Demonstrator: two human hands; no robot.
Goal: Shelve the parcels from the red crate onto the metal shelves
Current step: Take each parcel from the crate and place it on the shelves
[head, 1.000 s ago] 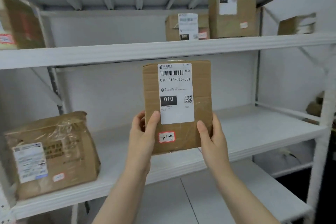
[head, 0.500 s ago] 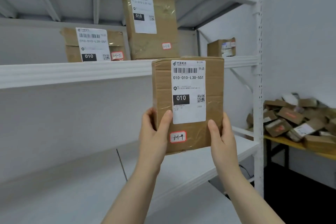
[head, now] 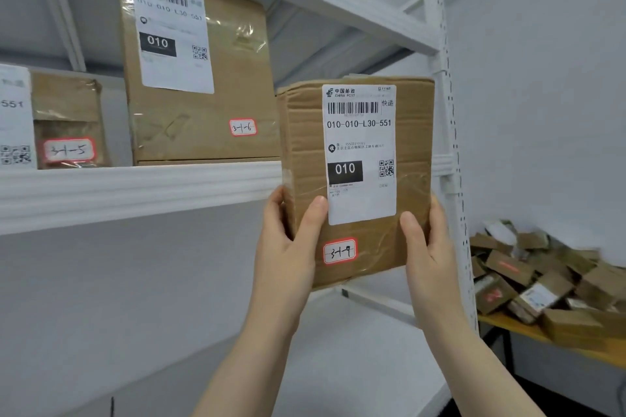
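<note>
The crinkly, taped brown cardboard parcel (head: 355,179) tagged 3-1-9 is gripped upright by its lower sides in the left hand (head: 288,247) and right hand (head: 426,254), held just near of the white metal shelf (head: 135,189), right of the already-shelved tall box (head: 200,78), so it's not yet shelved.

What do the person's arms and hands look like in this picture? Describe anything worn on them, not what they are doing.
The left hand and right hand are bare: no gloves, and no rings on the fingers in view. The left forearm and right forearm show no sleeve, watch or bracelet. The thumbnails look short and unpainted.
</note>
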